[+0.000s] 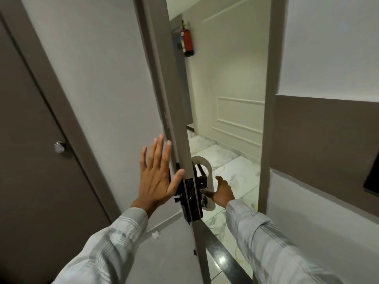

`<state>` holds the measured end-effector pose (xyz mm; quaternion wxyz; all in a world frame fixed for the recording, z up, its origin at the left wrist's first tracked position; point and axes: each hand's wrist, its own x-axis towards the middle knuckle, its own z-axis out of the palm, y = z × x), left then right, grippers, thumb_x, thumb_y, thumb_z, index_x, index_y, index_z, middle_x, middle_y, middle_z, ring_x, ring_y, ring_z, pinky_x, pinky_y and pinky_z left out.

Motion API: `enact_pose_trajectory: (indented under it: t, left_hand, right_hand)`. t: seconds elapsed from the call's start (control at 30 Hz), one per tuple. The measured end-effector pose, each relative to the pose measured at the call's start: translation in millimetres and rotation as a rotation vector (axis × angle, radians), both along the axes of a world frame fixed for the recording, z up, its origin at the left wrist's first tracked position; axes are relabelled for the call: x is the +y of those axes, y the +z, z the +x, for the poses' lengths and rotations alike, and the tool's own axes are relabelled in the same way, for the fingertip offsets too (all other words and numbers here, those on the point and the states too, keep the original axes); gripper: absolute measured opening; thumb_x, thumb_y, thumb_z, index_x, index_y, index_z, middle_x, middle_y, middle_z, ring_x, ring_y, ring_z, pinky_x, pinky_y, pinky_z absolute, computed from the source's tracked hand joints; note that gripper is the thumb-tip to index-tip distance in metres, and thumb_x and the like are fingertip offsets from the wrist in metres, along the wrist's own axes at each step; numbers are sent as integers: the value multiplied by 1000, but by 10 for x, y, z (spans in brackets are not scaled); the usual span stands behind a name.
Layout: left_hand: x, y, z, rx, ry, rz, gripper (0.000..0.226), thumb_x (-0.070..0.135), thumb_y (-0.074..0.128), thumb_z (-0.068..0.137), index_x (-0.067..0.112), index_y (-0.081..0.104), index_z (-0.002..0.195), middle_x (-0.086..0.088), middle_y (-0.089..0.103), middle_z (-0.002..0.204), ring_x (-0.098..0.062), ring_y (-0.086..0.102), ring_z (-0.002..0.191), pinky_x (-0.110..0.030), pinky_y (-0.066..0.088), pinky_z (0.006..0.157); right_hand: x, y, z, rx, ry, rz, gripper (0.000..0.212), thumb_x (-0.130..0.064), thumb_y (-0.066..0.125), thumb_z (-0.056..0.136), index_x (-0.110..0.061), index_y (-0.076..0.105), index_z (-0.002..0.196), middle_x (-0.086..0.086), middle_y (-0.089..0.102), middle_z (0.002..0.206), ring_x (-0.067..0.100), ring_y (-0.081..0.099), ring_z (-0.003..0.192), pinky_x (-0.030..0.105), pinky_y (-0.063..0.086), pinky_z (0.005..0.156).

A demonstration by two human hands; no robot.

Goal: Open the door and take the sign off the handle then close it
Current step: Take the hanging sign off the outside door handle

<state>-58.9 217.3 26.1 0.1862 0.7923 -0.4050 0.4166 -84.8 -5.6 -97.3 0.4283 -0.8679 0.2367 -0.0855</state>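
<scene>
The white door (114, 89) stands partly open and I see its edge with the black lock plate (191, 199). A white hanger sign (206, 167) hangs on the outer black handle (202, 177), on the corridor side. My left hand (156, 177) rests flat on the door's inner face, fingers spread, thumb at the door edge. My right hand (222, 191) reaches round the door edge and touches the lower part of the sign; whether its fingers pinch the sign is hidden.
A grey-brown door with a round metal knob (60, 147) is at the left. The door frame post (266, 111) stands right of the opening. Beyond lies a marble-tiled corridor floor (235, 173) and a red fire extinguisher (188, 39) on the far wall.
</scene>
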Motion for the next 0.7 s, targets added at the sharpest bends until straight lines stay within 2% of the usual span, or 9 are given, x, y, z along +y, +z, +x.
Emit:
enact_pose_trajectory:
  t: [0.07,0.17,0.23,0.37,0.43,0.53,0.6,0.7]
  left_hand:
    - [-6,12,-82,-64,-28,25,74,57,24,98,15,3,156,-10,3,165,-27,5,154,-55,6,123]
    - [38,14,-130,-72,-23,58,75,58,27,98,18,1,156,-11,0,164,-29,7,153,-54,7,123]
    - [110,20,-129,-40,-5,78,75,59,26,97,20,1,156,-10,-6,165,-32,8,153,-55,8,123]
    - [243,6,-106,-27,41,117,71,60,24,97,25,8,157,-9,-13,166,-30,3,154,-53,4,123]
    - [248,-5,-124,-16,65,119,69,59,25,97,26,13,156,-11,-12,166,-30,2,154,-52,3,123]
    - [263,-119,-230,56,70,64,70,55,30,98,23,11,156,-12,-10,166,-30,1,154,-49,1,124]
    - [238,-375,-392,115,-20,57,72,46,38,98,16,10,156,-15,-5,166,-31,3,153,-46,-1,125]
    - [76,-982,-793,285,-259,186,70,33,43,96,13,11,156,-15,7,166,-27,6,154,-43,3,126]
  right_hand:
    - [109,-43,75,18,-4,9,71,-33,77,85,-12,41,143,17,53,135,36,51,126,38,45,99]
    - [283,-20,149,23,-60,59,29,-30,70,87,-12,65,109,15,69,116,35,64,107,31,48,79]
    - [378,34,197,15,-92,47,17,-26,62,90,-11,69,92,16,71,105,37,66,99,29,44,73]
    - [481,218,258,-79,-189,65,22,-19,59,92,-13,60,71,8,61,77,33,61,77,26,41,66]
    - [460,273,233,-120,-223,55,20,-15,60,92,-15,61,72,5,59,76,29,56,73,26,41,66]
    - [405,211,38,-180,-248,118,10,-10,63,89,-8,68,81,6,63,78,27,58,73,27,45,65]
    - [353,96,-208,-239,-258,223,17,-11,69,86,-3,63,73,7,63,71,25,57,65,29,47,63]
    - [310,-126,-789,-268,-259,383,19,-11,74,85,-2,62,73,4,69,73,16,60,56,26,52,54]
